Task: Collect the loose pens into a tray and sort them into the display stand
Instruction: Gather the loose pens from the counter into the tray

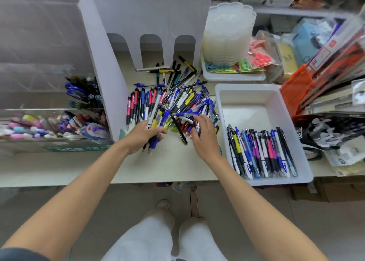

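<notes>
**Left hand full of pens, right hand at the pile**

The left hand (145,135) is clamped around a bunch of pens (155,131). Its fingers curl over the barrels, which stick out past the fist on both sides, white and yellow ends pointing away and blue ends pointing toward the person. The forearm reaches in from the lower left, with the back of the hand turned up and left.

The right hand (204,134) sits just beside it, the two a little apart. Its fingers bend down onto the near edge of the pile of loose pens (183,100). They touch the pens there, but I cannot tell whether they pinch one. A black pen (180,131) lies slanted on the surface (167,166) between the two hands.

The pile spreads across the surface in front of the white display stand (150,20). To its right stands the white tray (256,95), with a row of sorted pens (260,154) lying side by side in its near half. A second tray (233,77) behind it carries a stack of clear plastic dishes (229,33).
</notes>
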